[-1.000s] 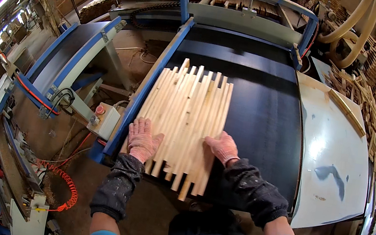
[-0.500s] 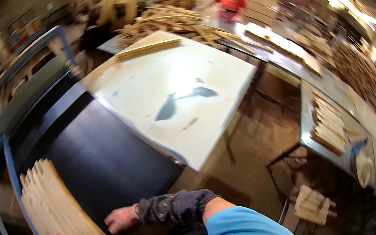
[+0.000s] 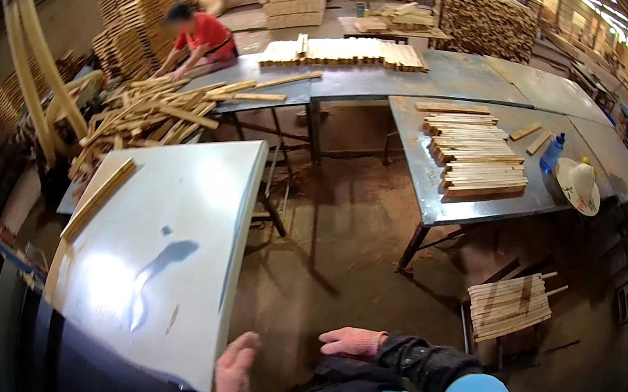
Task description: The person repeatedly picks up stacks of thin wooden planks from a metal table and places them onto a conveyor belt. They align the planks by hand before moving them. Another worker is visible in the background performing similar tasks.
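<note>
White table (image 3: pixel 202 194) stands left, a wood stack (image 3: pixel 509 308) right; between them my left hand (image 3: pixel 236 367), just beside the table, and right hand (image 3: pixel 353 341) have uncurled, empty grips. I judge it a free-handed step; holding calls for curling in.

Gloved hands (image 3: pixel 235 370) near white tabletop (image 3: pixel 211 212); wooden strips (image 3: pixel 475 150) on metal table (image 3: pixel 428 197)

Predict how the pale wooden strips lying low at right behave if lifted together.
The long, narrow, pale wooden strips look straight, so probably stiff. Their uneven ends suggest loose pieces, likely to slip apart. Two strips jut past the others, so those may snag first.
</note>
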The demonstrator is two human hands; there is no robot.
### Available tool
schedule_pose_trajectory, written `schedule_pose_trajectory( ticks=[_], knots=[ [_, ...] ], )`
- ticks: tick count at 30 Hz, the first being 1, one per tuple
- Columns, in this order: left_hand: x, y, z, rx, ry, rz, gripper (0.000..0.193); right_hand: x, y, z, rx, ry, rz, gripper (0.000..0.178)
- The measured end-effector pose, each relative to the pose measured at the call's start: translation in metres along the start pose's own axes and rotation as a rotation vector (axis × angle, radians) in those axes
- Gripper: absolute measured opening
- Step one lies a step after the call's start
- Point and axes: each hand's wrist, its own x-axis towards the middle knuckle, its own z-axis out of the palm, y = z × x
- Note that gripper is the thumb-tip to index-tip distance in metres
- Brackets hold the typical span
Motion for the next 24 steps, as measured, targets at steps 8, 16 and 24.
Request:
schedule_pose_trajectory(
  ticks=[8, 16, 24],
  knots=[
    [0.155, -0.062, 0.136, 0.04, -0.4, -0.491, 0.05, -0.052, 0.053, -0.145, 0.387, 0.376, 0.08, 0.078],
    [0.331, -0.077, 0.177, 0.249, -0.395, -0.554, 0.053, 0.038, 0.05, -0.272, 0.595, 0.392, 0.084, 0.076],
    [0.588, -0.078, 0.263, 0.387, -0.505, -0.389, 0.064, 0.09, -0.013, -0.457, 0.441, 0.59, 0.069, 0.054]
  ],
)
